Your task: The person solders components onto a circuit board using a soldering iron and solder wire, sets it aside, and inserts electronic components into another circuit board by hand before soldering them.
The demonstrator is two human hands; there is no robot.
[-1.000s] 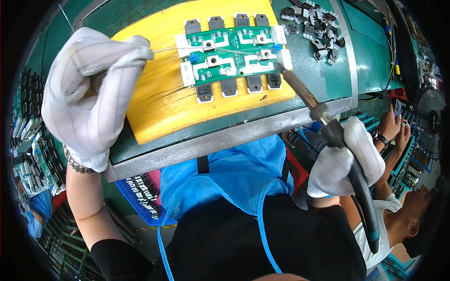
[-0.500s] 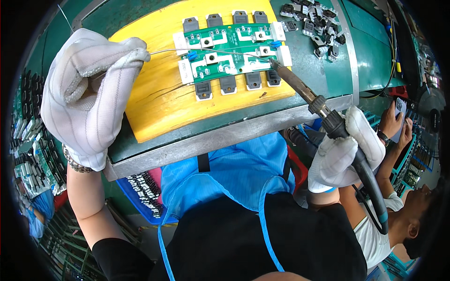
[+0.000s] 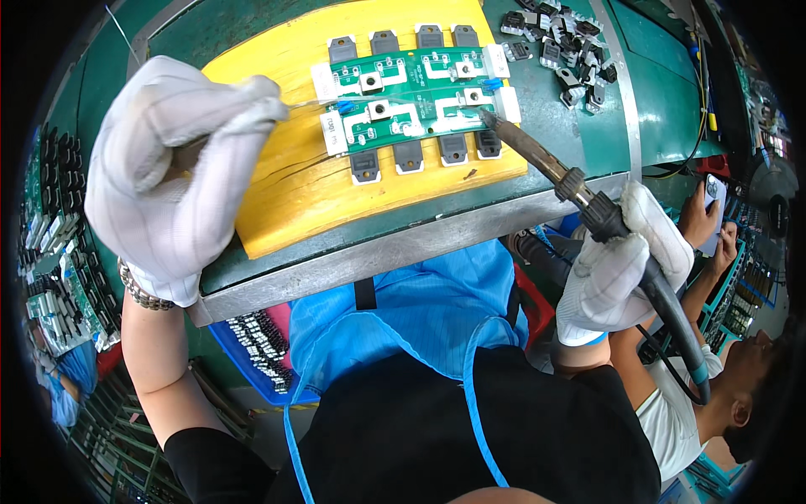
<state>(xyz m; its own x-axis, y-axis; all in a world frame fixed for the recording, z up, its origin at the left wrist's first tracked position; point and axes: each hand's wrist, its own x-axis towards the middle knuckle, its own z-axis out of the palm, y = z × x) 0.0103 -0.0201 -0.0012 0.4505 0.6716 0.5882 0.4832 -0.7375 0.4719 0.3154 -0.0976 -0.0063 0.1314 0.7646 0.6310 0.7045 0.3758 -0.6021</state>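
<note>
At the far left edge, racks of green circuit boards [image 3: 50, 277] stand on edge in rows, below the level of the bench. The left hand [image 3: 172, 176], in a white glove, is raised over the left end of the yellow wooden board [image 3: 285, 202], wrist bent, a metal watch band [image 3: 138, 290] at the cuff. Its fingers are curled in tight, thumb and forefinger pinched on a thin solder wire [image 3: 306, 103] that runs rightward onto the green circuit board [image 3: 411, 97]. That circuit board lies flat on the yellow board near the top middle of the green bench [image 3: 579, 139], with black square components along both long edges, small blue parts on its face and white label strips at its left and right ends.

Below the bench's metal front edge, a blue plastic bin [image 3: 260, 353] sits by the person's left leg, holding rows of small dark parts.

The right hand [image 3: 617, 269], also white-gloved, is off the bench's front right corner, closed in a fist round the black grip of a soldering iron [image 3: 579, 189]. The iron slants up and left, its tip resting at the circuit board's right end, where the bottom row of components finishes. Its cable [image 3: 680, 336] drops away behind the hand.

At the bench's top right lies a loose heap of black components [image 3: 567, 46]. Lower right, another person's hands hold a phone [image 3: 714, 197]
</note>
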